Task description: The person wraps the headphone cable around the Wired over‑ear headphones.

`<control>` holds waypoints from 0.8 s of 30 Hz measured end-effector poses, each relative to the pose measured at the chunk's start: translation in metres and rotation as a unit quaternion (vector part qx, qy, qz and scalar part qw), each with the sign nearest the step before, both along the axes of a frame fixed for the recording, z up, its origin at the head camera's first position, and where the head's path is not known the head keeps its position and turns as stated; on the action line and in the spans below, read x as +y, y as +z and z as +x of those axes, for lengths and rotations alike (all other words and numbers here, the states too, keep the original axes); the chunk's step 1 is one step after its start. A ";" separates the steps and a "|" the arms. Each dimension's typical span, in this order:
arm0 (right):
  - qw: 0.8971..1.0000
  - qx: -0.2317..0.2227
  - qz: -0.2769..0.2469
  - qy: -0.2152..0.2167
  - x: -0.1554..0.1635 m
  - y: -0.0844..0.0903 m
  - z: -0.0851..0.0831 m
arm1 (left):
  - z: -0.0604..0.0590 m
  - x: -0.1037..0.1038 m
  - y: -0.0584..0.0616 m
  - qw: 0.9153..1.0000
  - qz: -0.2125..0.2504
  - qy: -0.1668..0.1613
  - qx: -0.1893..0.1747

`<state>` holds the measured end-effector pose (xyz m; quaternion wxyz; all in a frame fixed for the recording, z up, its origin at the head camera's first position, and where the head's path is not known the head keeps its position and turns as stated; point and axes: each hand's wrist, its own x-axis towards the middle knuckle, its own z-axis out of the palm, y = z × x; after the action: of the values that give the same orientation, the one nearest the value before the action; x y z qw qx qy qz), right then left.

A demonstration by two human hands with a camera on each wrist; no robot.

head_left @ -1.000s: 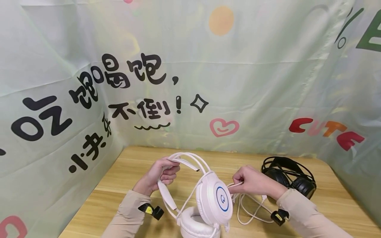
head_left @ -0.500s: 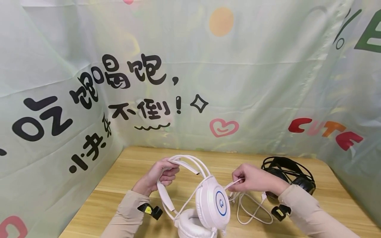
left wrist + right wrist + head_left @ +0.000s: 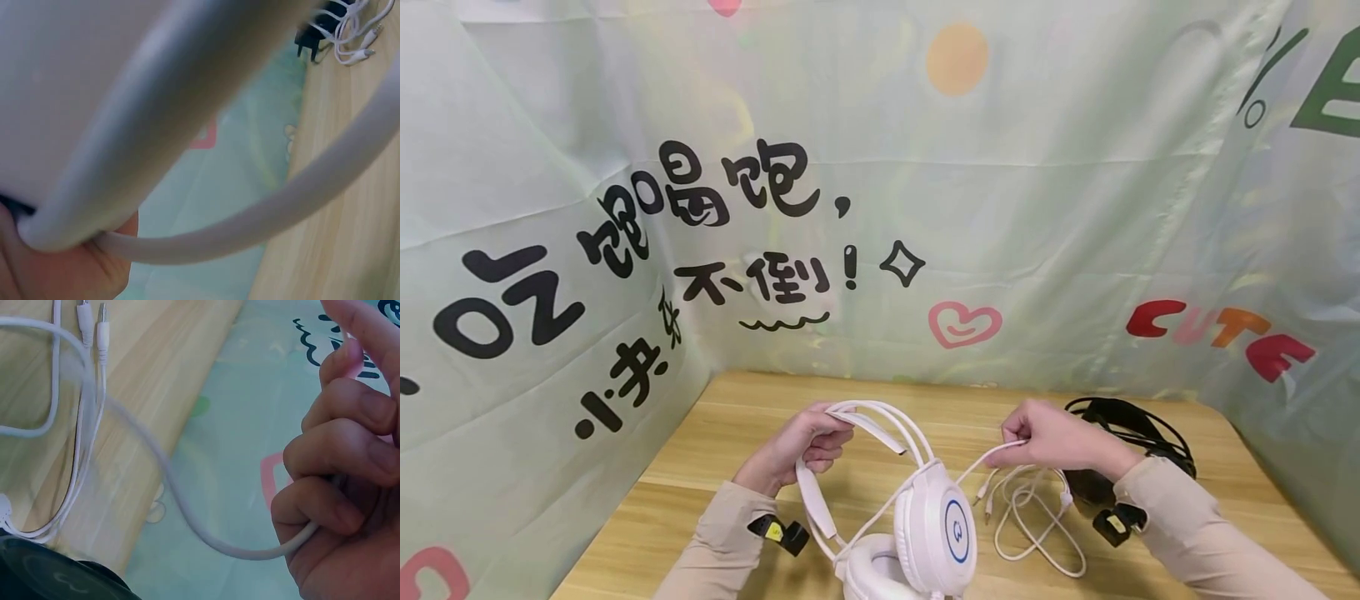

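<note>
White over-ear headphones [image 3: 934, 527] with a blue ring logo hang tilted at the table's front. My left hand [image 3: 808, 446] grips them by the headband; the left wrist view shows the band [image 3: 262, 219] close up. To their right, my right hand [image 3: 1048, 437] pinches the white cable [image 3: 981, 462]. In the right wrist view my fingers [image 3: 340, 450] curl round that cable [image 3: 206, 537]. Part of the cable crosses the headband and ear cup. Its looped far end [image 3: 1037, 533] lies on the table below my right hand, with two slim jack plugs [image 3: 94, 331].
Black headphones [image 3: 1138, 429] lie at the right rear of the wooden table [image 3: 700, 467], partly hidden behind my right hand and wrist. A printed fabric curtain [image 3: 1037, 233] encloses the back and both sides. A small black camera sits on each wrist.
My right hand has moved right and slightly up, drawing the cable out from the white headphones. The jack plugs now show on the table. The white headphones have shifted slightly; my left hand keeps its hold.
</note>
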<state>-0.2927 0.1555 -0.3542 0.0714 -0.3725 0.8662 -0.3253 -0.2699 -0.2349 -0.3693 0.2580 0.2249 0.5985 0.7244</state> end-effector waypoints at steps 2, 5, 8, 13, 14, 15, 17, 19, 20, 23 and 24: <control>1.000 0.002 0.000 -0.004 0.002 0.001 -0.001 | 0.000 0.000 0.000 1.000 -0.003 -0.001 0.004; 1.000 0.008 0.001 -0.006 0.002 0.003 -0.003 | 0.000 0.000 0.000 1.000 -0.008 -0.004 0.011; 1.000 0.005 -0.001 -0.009 0.002 0.007 -0.003 | 0.000 0.001 0.000 1.000 -0.015 -0.004 0.014; 1.000 0.011 0.002 -0.023 0.004 0.012 -0.004 | 0.000 0.002 0.002 0.999 -0.033 0.008 0.016; 1.000 0.013 0.004 -0.028 0.004 0.012 -0.005 | 0.000 0.003 0.002 0.999 -0.038 0.012 0.016; 0.999 0.015 0.006 -0.033 0.004 0.013 -0.005 | 0.000 0.003 0.003 0.999 -0.044 0.017 0.017; 0.999 0.015 0.011 -0.046 0.005 0.015 -0.005 | 0.001 0.004 0.004 0.998 -0.055 0.027 0.016; 0.998 0.011 0.015 -0.058 0.005 0.017 -0.005 | 0.001 0.006 0.005 0.997 -0.066 0.041 0.014; 0.998 0.008 0.016 -0.063 0.005 0.018 -0.005 | 0.001 0.006 0.005 0.996 -0.071 0.047 0.013; 0.997 0.000 0.018 -0.077 0.005 0.022 -0.004 | 0.002 0.008 0.006 0.995 -0.083 0.060 0.017; 0.997 -0.004 0.018 -0.081 0.004 0.023 -0.004 | 0.002 0.009 0.006 0.994 -0.086 0.062 0.018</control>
<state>-0.2969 0.1598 -0.3312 0.0551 -0.2980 0.8990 -0.3160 -0.2679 -0.2261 -0.3632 0.2201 0.1771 0.6758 0.6808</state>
